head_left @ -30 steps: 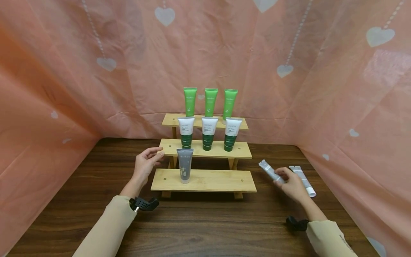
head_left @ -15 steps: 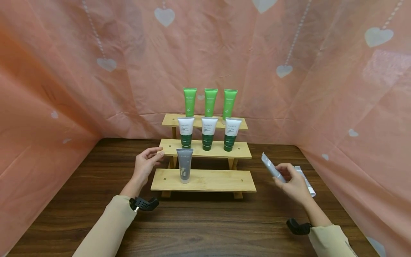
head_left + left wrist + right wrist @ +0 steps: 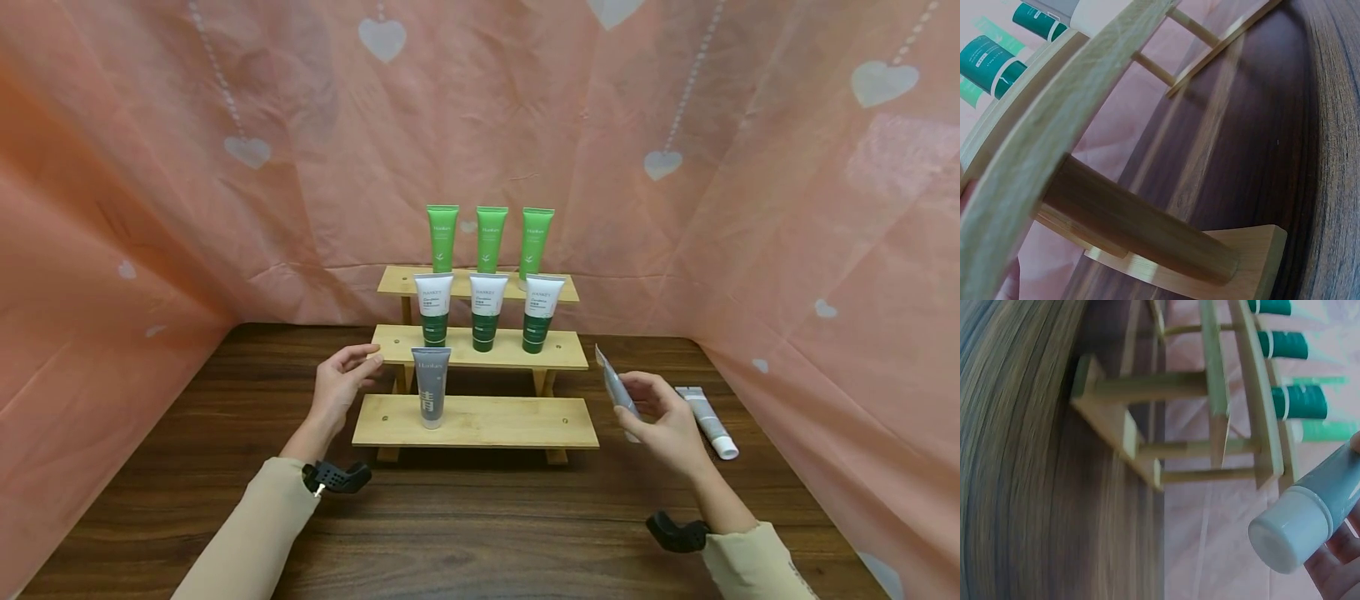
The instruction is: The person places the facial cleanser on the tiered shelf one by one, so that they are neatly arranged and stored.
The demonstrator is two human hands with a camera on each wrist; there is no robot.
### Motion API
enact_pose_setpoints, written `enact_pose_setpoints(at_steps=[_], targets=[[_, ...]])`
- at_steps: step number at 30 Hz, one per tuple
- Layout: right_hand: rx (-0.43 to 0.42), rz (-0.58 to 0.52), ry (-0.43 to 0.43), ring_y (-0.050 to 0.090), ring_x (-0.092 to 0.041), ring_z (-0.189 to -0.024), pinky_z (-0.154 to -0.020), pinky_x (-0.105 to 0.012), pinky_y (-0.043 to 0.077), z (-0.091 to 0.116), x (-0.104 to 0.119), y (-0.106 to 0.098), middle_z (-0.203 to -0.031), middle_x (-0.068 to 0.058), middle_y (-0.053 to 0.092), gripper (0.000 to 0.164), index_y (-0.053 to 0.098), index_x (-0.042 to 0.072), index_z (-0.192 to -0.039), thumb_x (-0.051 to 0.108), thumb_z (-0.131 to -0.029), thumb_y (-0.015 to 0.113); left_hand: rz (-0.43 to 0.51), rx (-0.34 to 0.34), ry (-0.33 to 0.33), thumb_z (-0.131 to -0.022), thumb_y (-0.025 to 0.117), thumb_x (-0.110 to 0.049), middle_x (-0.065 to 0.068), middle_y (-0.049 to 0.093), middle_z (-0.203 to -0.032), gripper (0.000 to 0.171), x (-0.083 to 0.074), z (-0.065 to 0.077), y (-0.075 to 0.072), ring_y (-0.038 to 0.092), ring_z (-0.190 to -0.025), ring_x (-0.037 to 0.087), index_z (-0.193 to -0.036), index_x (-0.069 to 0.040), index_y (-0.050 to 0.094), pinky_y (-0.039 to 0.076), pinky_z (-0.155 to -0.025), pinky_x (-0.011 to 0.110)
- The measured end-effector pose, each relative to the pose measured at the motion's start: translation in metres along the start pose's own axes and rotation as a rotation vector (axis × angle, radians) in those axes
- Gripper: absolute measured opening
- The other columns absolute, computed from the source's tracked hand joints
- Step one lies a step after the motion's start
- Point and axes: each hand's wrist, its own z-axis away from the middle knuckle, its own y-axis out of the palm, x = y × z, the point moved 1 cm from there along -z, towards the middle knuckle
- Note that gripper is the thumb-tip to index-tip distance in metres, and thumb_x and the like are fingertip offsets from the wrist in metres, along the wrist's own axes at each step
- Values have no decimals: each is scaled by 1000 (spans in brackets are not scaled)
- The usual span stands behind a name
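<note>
My right hand [image 3: 666, 427] holds a grey squeeze tube [image 3: 617, 388] by its body, raised above the table to the right of the stand. In the right wrist view the tube's white cap [image 3: 1289, 530] points down toward the camera. My left hand [image 3: 339, 390] pinches the left end of the middle tier of a three-tier wooden display stand [image 3: 517, 423]; in the left wrist view, only bits of its fingers show. One grey tube [image 3: 431, 385] stands cap-down on the bottom tier, left of its middle. Another grey tube [image 3: 707, 421] lies on the table beyond my right hand.
On the middle tier stand three white-and-green tubes, one of them the middle tube [image 3: 488, 312]. Behind them, the top tier carries three bright green tubes, including the left tube [image 3: 443, 237]. A pink curtain [image 3: 300, 208] surrounds the dark wooden table [image 3: 465, 525].
My right hand has lifted the grey tube off the table, tilted it more upright and moved it left toward the stand. The left hand stays where it was.
</note>
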Motion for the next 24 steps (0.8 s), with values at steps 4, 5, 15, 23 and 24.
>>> enact_pose_setpoints(at_steps=[4, 5, 15, 23, 24], targets=[[13, -107, 19, 58, -11, -87, -74, -17, 48, -1, -3, 8, -97, -15, 61, 42, 53, -6, -117, -14, -78, 66, -3, -4, 1, -87, 67, -15, -5, 67, -82, 36, 0, 0, 0, 64, -88, 30, -118, 2, 60, 46, -85, 52], [15, -137, 26, 58, -11, -87, -74, -18, 48, -1, -2, 10, -97, -14, 61, 41, 53, -6, -117, -13, -78, 65, -4, -4, 2, -87, 67, -14, -5, 67, -82, 36, 0, 0, 0, 65, -86, 28, -118, 2, 60, 47, -85, 52], [64, -290, 76, 59, -14, -89, -76, -22, 50, -7, 13, 40, -100, -11, 61, 37, 51, -7, -116, -10, -82, 64, -3, 2, 11, -87, 67, -13, -2, 67, -84, 36, 0, 0, 0, 66, -77, 16, -118, 4, 59, 53, -77, 39], [107, -299, 56, 58, -17, -95, -80, -26, 49, -14, 19, 63, -107, -19, 60, 31, 56, -4, -116, -5, -85, 62, -8, -5, 12, -87, 67, -13, 0, 68, -85, 36, -1, 0, 0, 63, -90, 35, -118, 3, 60, 50, -82, 48], [110, -293, 57, 57, -17, -94, -81, -27, 48, -15, 20, 66, -107, -18, 61, 31, 56, -3, -116, -4, -86, 62, -6, -4, 12, -87, 67, -13, 0, 68, -86, 35, -1, 0, 0, 63, -90, 35, -118, 3, 60, 50, -82, 48]])
